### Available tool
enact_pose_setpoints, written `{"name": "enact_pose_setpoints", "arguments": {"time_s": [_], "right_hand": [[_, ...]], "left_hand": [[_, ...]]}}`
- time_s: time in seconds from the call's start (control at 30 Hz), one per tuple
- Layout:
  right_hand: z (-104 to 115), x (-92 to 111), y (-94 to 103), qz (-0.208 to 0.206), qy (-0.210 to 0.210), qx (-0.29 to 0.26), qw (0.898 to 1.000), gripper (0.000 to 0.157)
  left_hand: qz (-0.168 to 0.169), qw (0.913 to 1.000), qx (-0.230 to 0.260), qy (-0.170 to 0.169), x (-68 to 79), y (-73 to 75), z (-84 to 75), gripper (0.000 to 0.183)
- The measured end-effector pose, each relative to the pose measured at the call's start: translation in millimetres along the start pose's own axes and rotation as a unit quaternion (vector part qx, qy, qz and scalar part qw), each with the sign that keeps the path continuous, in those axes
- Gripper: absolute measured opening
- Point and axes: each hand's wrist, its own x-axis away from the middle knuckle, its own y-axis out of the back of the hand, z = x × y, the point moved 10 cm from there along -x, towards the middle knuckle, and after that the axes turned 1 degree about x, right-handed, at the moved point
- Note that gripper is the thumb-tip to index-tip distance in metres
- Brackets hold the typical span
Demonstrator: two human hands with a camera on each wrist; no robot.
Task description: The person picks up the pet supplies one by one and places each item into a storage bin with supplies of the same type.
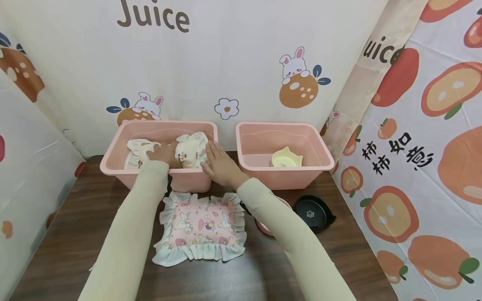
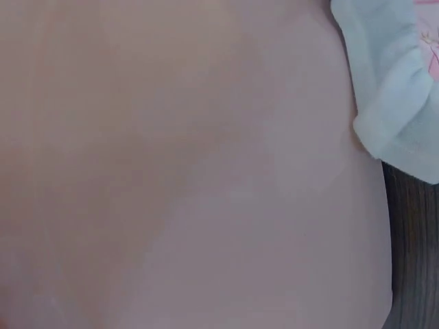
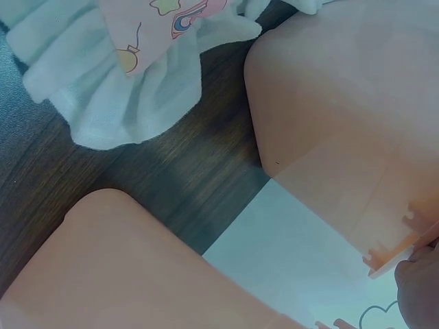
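In the head view, my left hand (image 1: 164, 153) reaches into the left pink bin (image 1: 188, 179). White printed cloth with ruffled edges (image 1: 191, 150) shows on both sides of it, bulging like a small cushion. My left fingertips are partly hidden against the cloth; I cannot tell whether they grip it. My right hand (image 1: 222, 165) lies with straight fingers along the bin's right rim, fingertips beside the cloth. Just in front of the bin, a pink cushion with white ruffles (image 1: 203, 225) lies flat on the table. The left wrist view is mostly the bin's blurred pink wall (image 2: 206, 171).
A second pink bin (image 1: 286, 177) stands to the right, holding a pale yellow bowl with pointed edges (image 1: 287, 158). A black dish with a paw print (image 1: 313, 212) is on the dark wooden table (image 1: 67, 234). Beside it, a pink round dish (image 1: 264, 228) is partly under my right forearm. Printed cloth walls surround the table.
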Motion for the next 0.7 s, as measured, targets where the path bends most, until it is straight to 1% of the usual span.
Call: {"name": "enact_pose_setpoints", "arguments": {"time_s": [0.13,0.23,0.3,0.37,0.57,0.7], "right_hand": [[0.8,-0.3,2.9,-0.006,0.003,-0.001,1.0,0.068],[-0.2,0.0,3.4,-0.007,0.0,0.001,1.0,0.068],[-0.7,0.3,3.3,-0.007,-0.001,0.003,1.0,0.068],[-0.5,0.5,3.6,-0.007,0.0,0.003,1.0,0.068],[0.9,1.1,3.4,-0.003,0.003,0.013,1.0,0.068],[1.2,0.7,2.1,0.006,0.0,0.023,1.0,0.068]], "left_hand": [[0.01,0.9999,0.003,-0.008,-1.3,-1.4,0.2,0.089],[0.026,0.9991,-0.008,-0.032,-2.4,-5.0,-3.3,0.081],[0.041,0.9978,-0.023,-0.047,-3.2,-9.3,-5.4,0.074],[0.059,0.9961,-0.029,-0.058,-2.9,-14.0,-7.1,0.07],[0.114,0.991,-0.024,-0.066,1.5,-27.2,-8.1,0.073],[0.136,0.9889,-0.015,-0.059,6.4,-30.1,-8.0,0.071]]}}
